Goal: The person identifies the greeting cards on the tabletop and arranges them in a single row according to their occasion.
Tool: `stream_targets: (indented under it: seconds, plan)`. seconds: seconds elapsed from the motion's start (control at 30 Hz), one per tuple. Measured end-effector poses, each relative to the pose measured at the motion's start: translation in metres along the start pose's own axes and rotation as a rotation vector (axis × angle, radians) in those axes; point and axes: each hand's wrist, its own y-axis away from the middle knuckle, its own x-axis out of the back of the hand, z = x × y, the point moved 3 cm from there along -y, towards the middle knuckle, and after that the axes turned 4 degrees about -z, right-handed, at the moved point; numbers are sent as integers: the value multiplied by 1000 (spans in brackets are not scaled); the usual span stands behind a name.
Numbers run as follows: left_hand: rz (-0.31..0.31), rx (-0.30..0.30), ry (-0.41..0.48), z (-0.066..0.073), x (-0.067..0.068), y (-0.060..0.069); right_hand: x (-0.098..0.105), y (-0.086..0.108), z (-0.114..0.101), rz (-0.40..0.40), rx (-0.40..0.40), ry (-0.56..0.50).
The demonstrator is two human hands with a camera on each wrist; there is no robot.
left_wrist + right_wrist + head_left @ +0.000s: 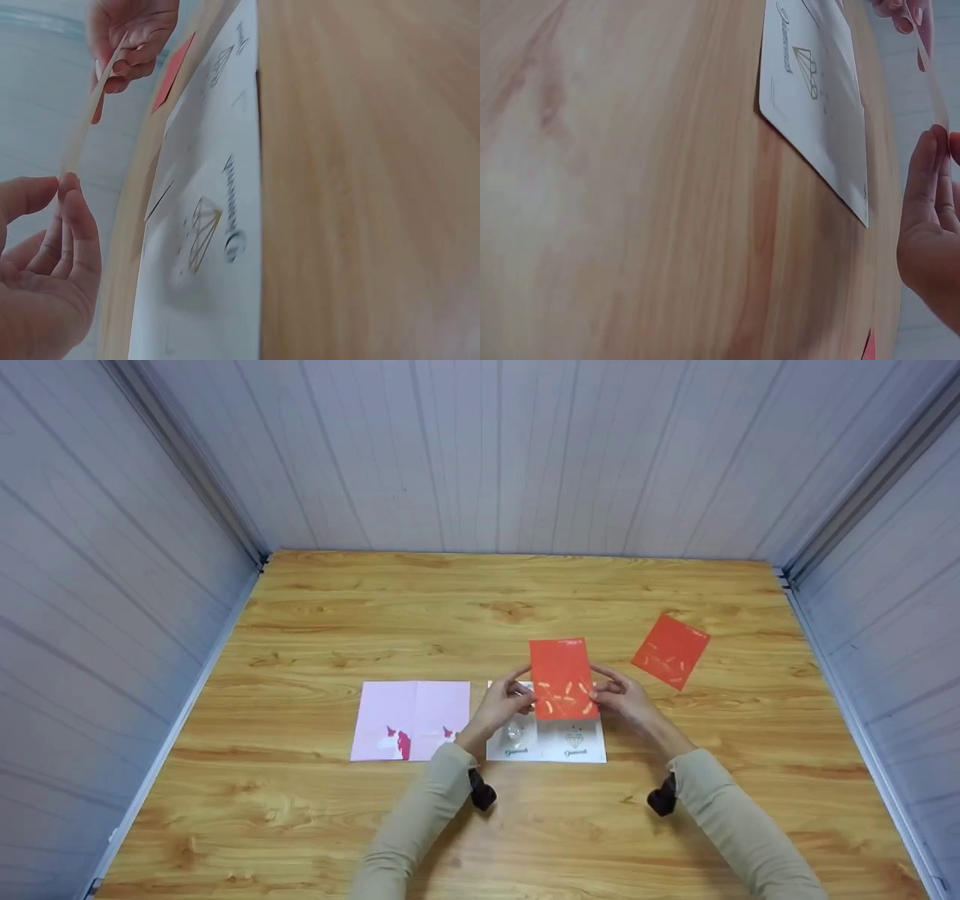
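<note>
A red card or thin booklet (559, 671) with gold feather-like marks is raised above the table, between both hands. My left hand (506, 706) pinches its left edge between thumb and fingers, and my right hand (624, 701) pinches the right edge. From the left wrist view it appears edge-on as a thin, pale, slightly bent strip (86, 124). Beneath it lie two white booklets (589, 737), side by side, printed with diamond drawings and lettering; the red one covers part of their upper half in the head view.
To the left, two pink booklets (386, 709) with unicorn pictures lie side by side. A second red booklet (673, 652) rests at an angle on the wooden table (337, 622), right of the hands. Pale panels (465, 450) stand along the table's back and sides.
</note>
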Motion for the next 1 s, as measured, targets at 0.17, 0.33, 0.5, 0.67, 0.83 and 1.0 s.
stream_targets:
  seconds: [0.17, 0.33, 0.5, 0.67, 0.83, 1.0]
  plan:
    - [17, -21, -83, -14, -16, -7, 16, 12, 0, -3, -6, 73]
    - [32, -18, -144, -33, -33, -19, 31, 25, -2, 3, 10, 149]
    - [27, -12, -203, -33, -51, -21, 45, 36, -3, 33, 20, 149]
    - [7, -52, -230, -33, -66, -23, 59, 46, -7, 80, 36, 158]
    - [-23, -81, -269, -32, -81, -25, 73, 58, -11, 89, 77, 155]
    - [-29, -91, -313, -33, -97, -27, 86, 69, -10, 85, 80, 173]
